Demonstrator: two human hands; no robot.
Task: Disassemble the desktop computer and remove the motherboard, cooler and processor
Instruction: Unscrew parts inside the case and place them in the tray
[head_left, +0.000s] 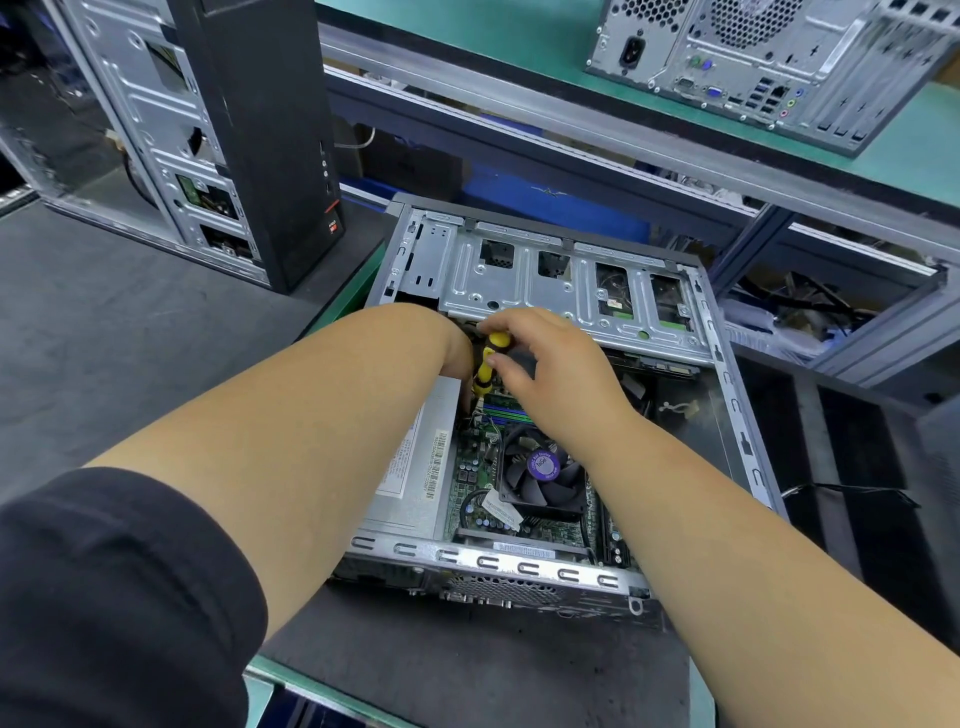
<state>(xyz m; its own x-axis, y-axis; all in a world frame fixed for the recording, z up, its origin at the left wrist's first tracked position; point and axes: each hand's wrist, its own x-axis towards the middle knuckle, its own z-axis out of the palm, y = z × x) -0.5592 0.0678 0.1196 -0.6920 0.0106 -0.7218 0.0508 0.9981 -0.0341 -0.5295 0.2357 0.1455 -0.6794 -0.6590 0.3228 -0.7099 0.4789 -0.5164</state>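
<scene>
Dark sleeve (119, 587) fills the lower left of the frame, and from it the left forearm runs up toward the centre, where the left hand (452, 353) dips into the open desktop computer (545, 415) lying on its side on the tabletop (156, 332); its fingers are hidden behind the wrist and the tool, so I cannot tell whether they are apart or closed on anything. Coming in from the lower right, the right hand (550, 364) has its fingers wrapped around the top of a yellow-and-black screwdriver (488, 364), which stands nearly upright with its tip down near the upper left corner of the motherboard (472, 478). That green board still sits in the case at frame centre, with the cooler (540, 473), a black fan with a purple hub label, mounted on it just below the hands; the processor is not visible and presumably lies beneath the cooler. A grey power supply (410, 467) lies just left of the board, and a metal drive cage (561, 280) spans the case's upper part. The step in hand looks like loosening a board screw: keeping the shaft square to the screw head, pressing down while turning, and steadying the tip with the left hand should prevent slipping onto the board. Counted: one screwdriver, one cooler fan, one open case being worked, plus two other cases, one standing at upper left (208, 135) and one on the shelf at upper right (769, 62).
</scene>
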